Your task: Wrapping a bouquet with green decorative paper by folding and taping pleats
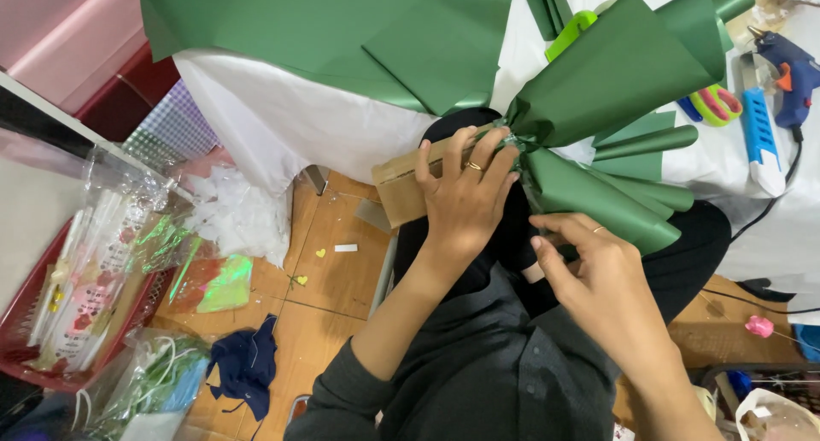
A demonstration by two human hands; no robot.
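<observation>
the right hand (589, 274) is nearest to the camera, over the lap. its fingers are bent and pinch something small and pale at the lower edge of the green paper fan (598, 193); what it is, i cannot tell. the left hand (465, 197) is just beyond it and grasps the neck where the green folds come together, pressing it against a flat brown cardboard piece (401, 189). the bundle sits above the person's knees, at the edge of the white table cover (282, 125).

i think the main danger is at this neck. if the left hand loosens while the right one works, the folded sheets may spring open and slide apart, because the paper looks smooth and stiff. a hard pull from the right hand could also crease or tear the lower folds.

farther on the table lie large green sheets (342, 22), a blue glue gun (790, 73) with its cable, and a blue cutter (758, 138). an elbow could catch the cable and drag the gun down.
</observation>
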